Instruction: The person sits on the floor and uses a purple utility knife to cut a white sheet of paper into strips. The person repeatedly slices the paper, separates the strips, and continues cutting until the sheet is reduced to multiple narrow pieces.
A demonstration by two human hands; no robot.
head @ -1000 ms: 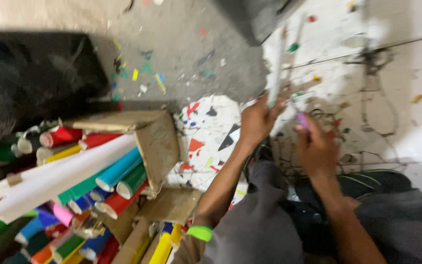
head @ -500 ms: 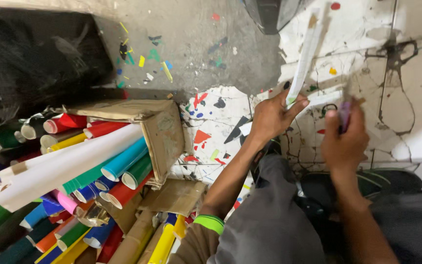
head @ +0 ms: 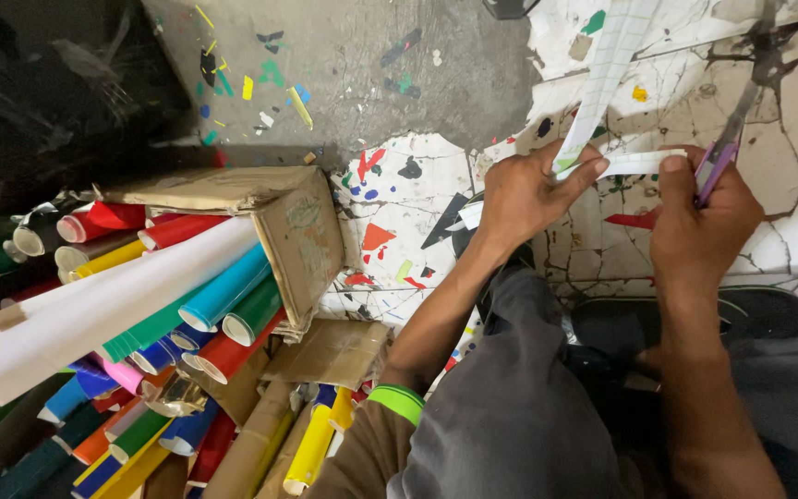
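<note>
Your left hand had pinched the long white strip of grid-backed sheet between thumb and fingers, its grip closed on the lower end while the strip ran up to the top edge of the frame, right of centre. Your right hand had its grip shut around the purple-handled scissors, the blades pointing toward the upper right corner, and its thumb pressed on a short white offcut that bridged the two hands. Compared with the frame a second before, both hands had come closer together and sat larger and steadier in view; the strip had tilted from nearly upright to a lean toward the right, and the scissors had risen clear above your knuckles. That suggested the cutting was in hand, the sheet held taut between the grips. The strip lay over the cracked white paint-flecked floor in the upper right of the frame. At the left, the torn brown cardboard box of coloured vinyl rolls had kept its place, and the green wristband showed at lower centre.
</note>
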